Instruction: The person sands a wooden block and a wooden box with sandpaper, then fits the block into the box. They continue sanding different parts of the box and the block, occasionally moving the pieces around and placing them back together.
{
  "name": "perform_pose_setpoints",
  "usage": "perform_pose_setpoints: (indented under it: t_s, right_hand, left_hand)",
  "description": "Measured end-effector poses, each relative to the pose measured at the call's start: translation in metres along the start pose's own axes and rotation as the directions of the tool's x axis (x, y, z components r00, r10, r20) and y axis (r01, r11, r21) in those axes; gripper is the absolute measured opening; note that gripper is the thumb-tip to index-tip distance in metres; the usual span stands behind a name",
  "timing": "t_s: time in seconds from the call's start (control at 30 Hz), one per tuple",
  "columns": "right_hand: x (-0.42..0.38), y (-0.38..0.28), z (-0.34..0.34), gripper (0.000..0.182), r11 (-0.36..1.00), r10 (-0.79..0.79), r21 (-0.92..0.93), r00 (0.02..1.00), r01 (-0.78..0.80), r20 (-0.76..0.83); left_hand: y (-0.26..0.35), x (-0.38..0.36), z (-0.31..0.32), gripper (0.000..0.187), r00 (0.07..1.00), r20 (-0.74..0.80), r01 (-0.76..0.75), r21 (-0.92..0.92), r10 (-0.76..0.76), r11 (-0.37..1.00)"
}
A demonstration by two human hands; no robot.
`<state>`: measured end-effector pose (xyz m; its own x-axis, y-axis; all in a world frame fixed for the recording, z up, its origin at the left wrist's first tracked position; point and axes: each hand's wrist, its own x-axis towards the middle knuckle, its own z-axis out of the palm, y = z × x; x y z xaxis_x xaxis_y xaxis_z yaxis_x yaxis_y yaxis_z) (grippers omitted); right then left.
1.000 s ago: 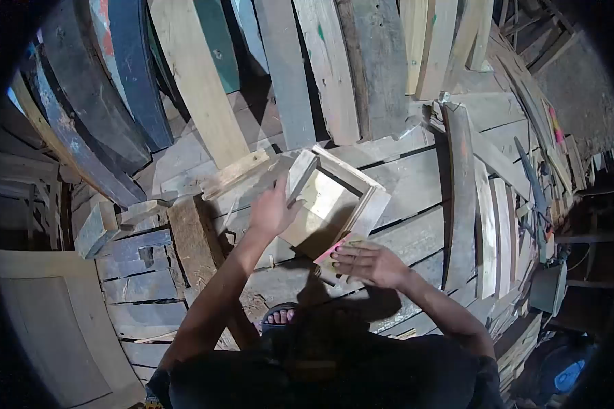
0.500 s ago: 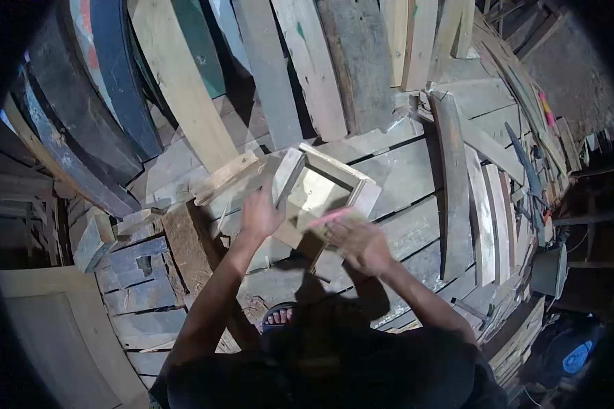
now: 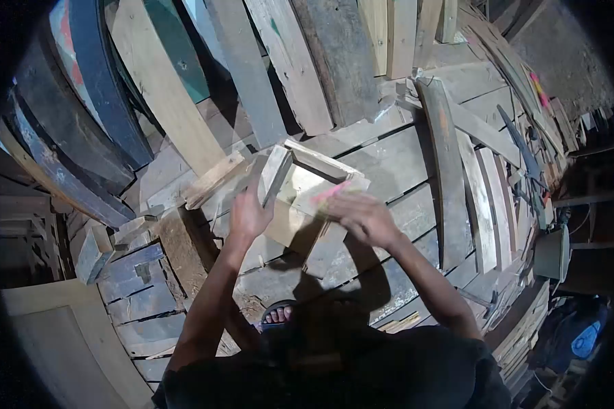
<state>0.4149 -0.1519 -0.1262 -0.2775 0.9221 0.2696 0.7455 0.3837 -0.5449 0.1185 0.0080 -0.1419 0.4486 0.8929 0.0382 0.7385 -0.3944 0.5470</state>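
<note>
Since 1 second ago, the right hand [image 3: 361,217] has slid with its pink sanding sheet [image 3: 331,193] from the near corner of the small wooden frame [image 3: 307,198] up along the right rail, fingers pressing the sheet flat to the wood. Bracing it, the left hand [image 3: 247,215] grips the frame's left rail, which keeps the piece from skidding on the plank bench [image 3: 402,170]. Leaning boards [image 3: 280,61] crowd the far side, a loose block [image 3: 92,253] sits well left, and a sandalled foot [image 3: 278,315] shows below.
</note>
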Motion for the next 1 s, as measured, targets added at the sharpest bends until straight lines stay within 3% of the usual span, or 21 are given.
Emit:
perform_pose_setpoints:
  t_s: [0.07, 0.13, 0.17, 0.2, 0.27, 0.3, 0.33, 0.4, 0.47, 0.53, 0.6, 0.63, 0.67, 0.73, 0.77, 0.8, 0.87, 0.93, 0.97, 1.0]
  right_hand:
    - [0.001, 0.001, 0.01, 0.04, 0.981, 0.103, -0.153, 0.986, -0.123, -0.131]
    - [-0.01, -0.046, 0.022, 0.042, 0.999, -0.031, -0.008, 0.998, 0.031, 0.063]
    - [-0.042, -0.032, 0.068, 0.05, 0.979, -0.114, 0.193, 0.96, 0.065, 0.255]
    - [-0.044, -0.036, 0.053, 0.041, 0.946, -0.321, 0.029, 0.92, 0.323, 0.225]
    - [-0.02, -0.016, 0.029, 0.032, 0.982, -0.154, 0.126, 0.981, 0.139, 0.121]
    - [-0.011, -0.002, 0.013, 0.026, 0.998, -0.067, 0.001, 0.997, 0.067, -0.042]
    - [-0.004, 0.012, 0.006, 0.028, 0.999, 0.039, 0.027, 0.993, -0.036, -0.11]
    - [-0.01, -0.019, 0.018, 0.028, 0.98, 0.15, -0.092, 0.957, -0.177, -0.247]
    - [-0.036, -0.044, 0.057, 0.032, 0.998, -0.036, 0.045, 0.999, 0.034, 0.035]
    - [-0.052, -0.037, 0.071, 0.035, 0.967, -0.169, 0.21, 0.981, 0.147, 0.091]
    - [-0.032, -0.007, 0.039, 0.035, 0.99, -0.112, 0.083, 0.993, 0.11, 0.021]
    - [-0.019, 0.004, 0.022, 0.027, 0.997, 0.042, 0.065, 0.991, -0.034, -0.128]
    - [-0.014, 0.015, 0.018, 0.031, 0.996, 0.08, -0.01, 0.967, -0.085, -0.24]
    - [-0.016, -0.027, 0.026, 0.035, 0.987, 0.145, -0.039, 0.971, -0.155, -0.189]
    - [-0.028, -0.047, 0.04, 0.039, 0.996, 0.006, -0.086, 1.0, -0.008, -0.022]
    - [-0.06, -0.044, 0.078, 0.04, 0.988, -0.152, 0.026, 0.975, 0.149, 0.16]
    - [-0.059, -0.03, 0.061, 0.042, 0.915, -0.393, -0.012, 0.898, 0.403, 0.197]
    - [-0.035, -0.007, 0.031, 0.04, 0.993, -0.095, -0.062, 0.992, 0.1, 0.077]
    - [-0.026, 0.008, 0.018, 0.036, 0.995, 0.098, -0.015, 0.986, -0.101, -0.137]
    - [-0.023, -0.001, 0.017, 0.034, 0.996, 0.066, -0.057, 0.991, -0.073, -0.117]
  left_hand:
    - [0.002, -0.001, -0.003, 0.075, 1.0, 0.006, 0.008, 0.01, -0.008, 1.0]
    - [0.005, 0.0, -0.004, 0.076, 1.0, 0.012, 0.011, 0.021, -0.011, 1.0]
    - [-0.003, -0.001, 0.002, 0.076, 0.999, -0.023, -0.028, -0.009, 0.028, 1.0]
    - [-0.002, 0.0, 0.001, 0.077, 0.999, -0.019, -0.034, -0.001, 0.034, 0.999]
    - [0.006, 0.0, -0.002, 0.078, 0.999, -0.022, -0.036, 0.004, 0.037, 0.999]
    - [-0.007, 0.002, 0.006, 0.075, 0.993, -0.038, -0.109, -0.001, 0.109, 0.994]
    - [-0.004, 0.001, 0.005, 0.074, 0.997, -0.025, -0.079, 0.007, 0.079, 0.997]
    - [0.004, 0.002, 0.002, 0.071, 1.0, -0.01, -0.02, 0.022, 0.02, 1.0]
    - [0.001, -0.002, 0.004, 0.067, 0.997, -0.063, -0.045, 0.002, 0.045, 0.999]
    - [-0.002, -0.002, 0.004, 0.067, 0.998, -0.046, -0.048, 0.012, 0.049, 0.999]
    - [-0.002, 0.0, 0.006, 0.067, 0.997, -0.056, -0.059, 0.001, 0.059, 0.998]
    - [-0.003, 0.0, 0.007, 0.067, 0.997, -0.046, -0.06, -0.013, 0.059, 0.998]
    - [-0.002, 0.0, 0.007, 0.067, 0.997, -0.042, -0.062, -0.03, 0.06, 0.998]
    - [-0.002, -0.004, 0.006, 0.069, 0.995, -0.069, -0.074, -0.02, 0.073, 0.997]
    - [-0.003, -0.004, 0.005, 0.07, 0.994, -0.081, -0.081, -0.014, 0.08, 0.997]
    - [-0.002, -0.005, 0.004, 0.071, 0.993, -0.082, -0.083, -0.011, 0.082, 0.996]
    - [0.003, -0.004, 0.002, 0.074, 0.993, -0.081, -0.091, -0.009, 0.089, 0.996]
    - [-0.002, -0.001, 0.006, 0.075, 0.996, -0.064, -0.068, -0.022, 0.067, 0.997]
    - [-0.005, -0.003, 0.007, 0.076, 0.997, -0.054, -0.056, -0.029, 0.054, 0.998]
    - [-0.004, -0.005, 0.007, 0.075, 0.997, -0.06, -0.057, -0.041, 0.055, 0.998]
